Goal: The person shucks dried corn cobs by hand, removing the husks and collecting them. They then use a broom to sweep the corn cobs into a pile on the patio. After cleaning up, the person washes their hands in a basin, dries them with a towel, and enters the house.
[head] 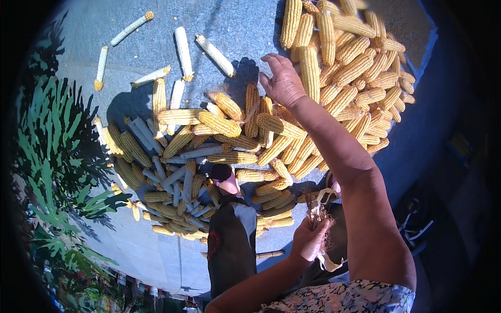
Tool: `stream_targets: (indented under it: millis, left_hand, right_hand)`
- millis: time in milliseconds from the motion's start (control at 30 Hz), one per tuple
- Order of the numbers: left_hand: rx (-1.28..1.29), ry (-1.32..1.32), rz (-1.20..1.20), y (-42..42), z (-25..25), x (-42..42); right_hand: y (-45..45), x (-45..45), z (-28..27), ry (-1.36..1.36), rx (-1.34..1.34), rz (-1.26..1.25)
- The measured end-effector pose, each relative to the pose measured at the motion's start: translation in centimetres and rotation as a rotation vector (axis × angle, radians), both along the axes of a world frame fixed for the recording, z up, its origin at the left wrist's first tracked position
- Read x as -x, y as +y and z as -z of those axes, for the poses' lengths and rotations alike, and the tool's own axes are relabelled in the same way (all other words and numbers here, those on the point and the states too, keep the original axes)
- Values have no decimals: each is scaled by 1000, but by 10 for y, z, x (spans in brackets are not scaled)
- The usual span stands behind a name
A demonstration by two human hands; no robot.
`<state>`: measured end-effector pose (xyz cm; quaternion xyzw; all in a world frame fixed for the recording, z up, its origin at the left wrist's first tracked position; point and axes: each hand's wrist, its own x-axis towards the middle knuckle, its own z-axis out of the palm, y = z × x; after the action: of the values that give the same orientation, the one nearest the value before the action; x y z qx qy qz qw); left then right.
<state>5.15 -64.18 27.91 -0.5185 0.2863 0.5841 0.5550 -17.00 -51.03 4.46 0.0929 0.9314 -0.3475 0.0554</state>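
Dry corn husks and brown silk (pixel 327 260) are bunched in my left hand (pixel 307 240), held low over my lap. Strips of pale husk stick out above and below the fist. My right hand (pixel 282 80) is stretched far forward with its fingers apart and nothing in it. It hovers at the left side of a big heap of yellow corn ears (pixel 352 70). Just right of it lies a long ear of corn (pixel 310 74). Under and around my forearm more ears (pixel 274 150) are strewn; the forearm hides part of them.
Several mostly shelled white cobs (pixel 183 51) lie on the concrete floor (pixel 231 23), with a few loose kernels. Bare cobs (pixel 184 178) mix with ears around my shoe (pixel 225 180). Green leafy plants (pixel 51 156) line the left side. A dark, shaded wheeled object (pixel 413 225) stands at right.
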Motion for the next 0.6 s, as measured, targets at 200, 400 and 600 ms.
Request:
stream_targets:
  millis: [200,400,600]
  left_hand:
    - [-38,-20,-10,-2,2,5]
    - [-86,-40,-79,-3,8,0]
    - [-44,-37,-24,-4,6,2]
  right_hand:
    - [59,77,28,-375,-413,243]
    - [40,80,58,-394,-204,428]
    - [15,30,66,-284,-168,367]
